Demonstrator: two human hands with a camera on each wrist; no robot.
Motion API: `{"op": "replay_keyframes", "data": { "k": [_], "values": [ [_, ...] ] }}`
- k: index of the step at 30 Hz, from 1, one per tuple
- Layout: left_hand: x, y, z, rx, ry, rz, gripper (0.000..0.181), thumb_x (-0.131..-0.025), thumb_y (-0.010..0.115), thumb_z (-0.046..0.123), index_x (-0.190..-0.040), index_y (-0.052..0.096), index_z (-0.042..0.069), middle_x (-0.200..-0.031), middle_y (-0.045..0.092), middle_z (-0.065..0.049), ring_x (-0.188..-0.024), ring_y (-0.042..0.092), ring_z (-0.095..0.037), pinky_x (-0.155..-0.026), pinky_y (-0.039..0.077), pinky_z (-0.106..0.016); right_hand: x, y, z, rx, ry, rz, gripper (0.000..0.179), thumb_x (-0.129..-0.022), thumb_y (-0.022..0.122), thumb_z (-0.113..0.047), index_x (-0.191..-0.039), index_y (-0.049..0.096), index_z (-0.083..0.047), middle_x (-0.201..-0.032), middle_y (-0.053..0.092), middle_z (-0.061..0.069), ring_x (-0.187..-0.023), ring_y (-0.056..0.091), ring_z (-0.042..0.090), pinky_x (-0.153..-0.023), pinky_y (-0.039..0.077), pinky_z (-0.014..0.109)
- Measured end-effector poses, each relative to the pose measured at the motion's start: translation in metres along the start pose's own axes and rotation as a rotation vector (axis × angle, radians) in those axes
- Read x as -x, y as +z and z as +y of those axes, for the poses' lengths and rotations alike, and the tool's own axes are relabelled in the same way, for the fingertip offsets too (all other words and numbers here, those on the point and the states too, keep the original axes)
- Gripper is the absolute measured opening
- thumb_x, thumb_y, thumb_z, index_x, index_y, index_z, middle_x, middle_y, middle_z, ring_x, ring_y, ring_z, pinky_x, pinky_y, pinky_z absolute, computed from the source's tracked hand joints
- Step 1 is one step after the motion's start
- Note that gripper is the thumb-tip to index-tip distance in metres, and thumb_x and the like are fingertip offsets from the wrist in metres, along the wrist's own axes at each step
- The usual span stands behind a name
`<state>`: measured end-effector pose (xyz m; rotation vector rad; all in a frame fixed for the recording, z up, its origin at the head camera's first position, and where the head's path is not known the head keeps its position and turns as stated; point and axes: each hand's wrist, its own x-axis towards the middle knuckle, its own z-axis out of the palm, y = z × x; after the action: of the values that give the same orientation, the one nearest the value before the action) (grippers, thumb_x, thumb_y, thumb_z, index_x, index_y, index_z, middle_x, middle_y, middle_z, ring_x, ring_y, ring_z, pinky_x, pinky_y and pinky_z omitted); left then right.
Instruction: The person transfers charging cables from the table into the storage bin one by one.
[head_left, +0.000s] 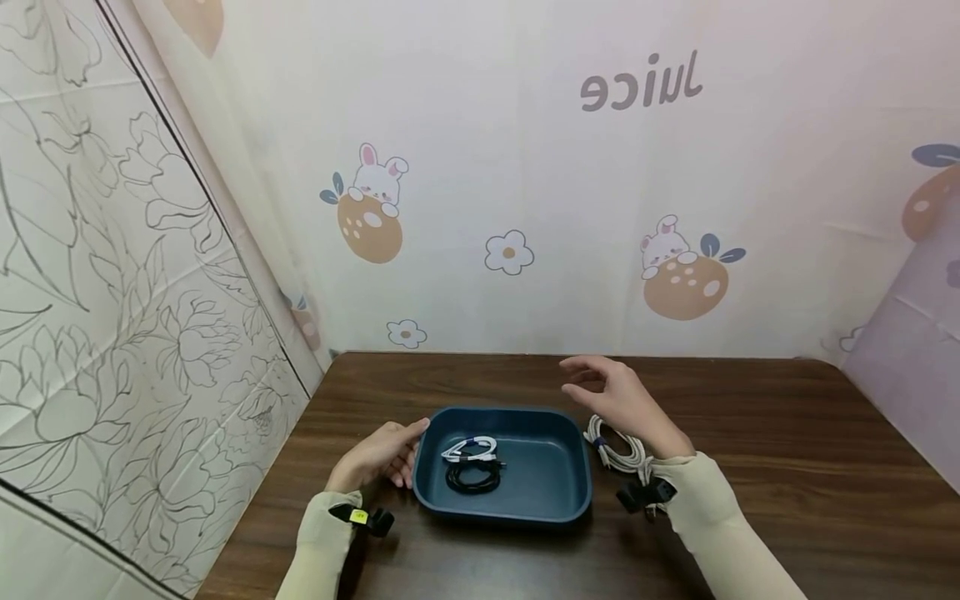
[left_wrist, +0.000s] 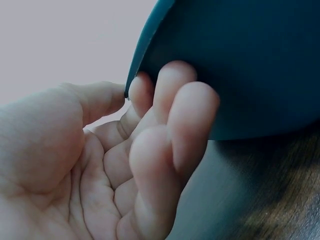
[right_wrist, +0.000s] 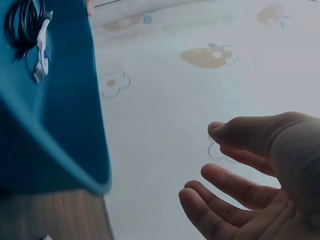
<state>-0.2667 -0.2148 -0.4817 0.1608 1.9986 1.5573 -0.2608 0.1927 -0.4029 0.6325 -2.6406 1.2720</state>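
Note:
A dark blue rectangular tray (head_left: pixel 525 510) sits on the table, holding a coiled white cable (head_left: pixel 471 450) and a coiled black cable (head_left: pixel 472 478). My left hand (head_left: pixel 378 454) pinches the tray's left rim between thumb and index finger; the left wrist view shows the other fingers curled beside the outer wall. In the air beyond the tray's right end, my right hand (head_left: pixel 618 400) holds nothing, its fingers loosely bent and the thumb apart. Below the right wrist lies a coiled light grey cable (head_left: pixel 622 458), partly hidden by the forearm.
The dark brown wooden table (head_left: pixel 787 450) extends to both sides of the tray. A printed curtain (head_left: pixel 480 167) hangs along the table's back edge, and a flower-patterned sheet (head_left: pixel 135 292) stands at the left. A pinkish sheet (head_left: pixel 915 350) borders the right side.

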Motion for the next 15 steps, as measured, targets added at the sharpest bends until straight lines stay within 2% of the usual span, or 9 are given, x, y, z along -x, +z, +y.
{"op": "replay_keyframes", "data": {
  "k": [8,15],
  "values": [
    [-0.001,0.000,-0.002,-0.002,-0.002,0.005,0.063,-0.104,0.047,0.060,-0.072,0.066,0.009,-0.061,0.066,-0.001,-0.048,0.063,-0.012,-0.046,0.053,-0.024,0.014,-0.021,0.018,0.064,0.034,0.053,0.042,-0.099,0.071,-0.021,-0.137,0.062,-0.007,-0.130,0.068,0.016,-0.114,0.068,0.037,-0.093,0.056,0.054],
    [-0.001,0.000,-0.001,-0.004,-0.008,0.009,0.063,-0.104,0.047,0.061,-0.073,0.066,0.009,-0.061,0.066,-0.001,-0.048,0.063,-0.011,-0.046,0.052,-0.024,0.026,-0.042,0.035,0.123,0.083,0.088,0.045,-0.100,0.070,-0.025,-0.139,0.060,-0.006,-0.133,0.066,0.020,-0.118,0.066,0.042,-0.089,0.057,0.053]
  ]
}}
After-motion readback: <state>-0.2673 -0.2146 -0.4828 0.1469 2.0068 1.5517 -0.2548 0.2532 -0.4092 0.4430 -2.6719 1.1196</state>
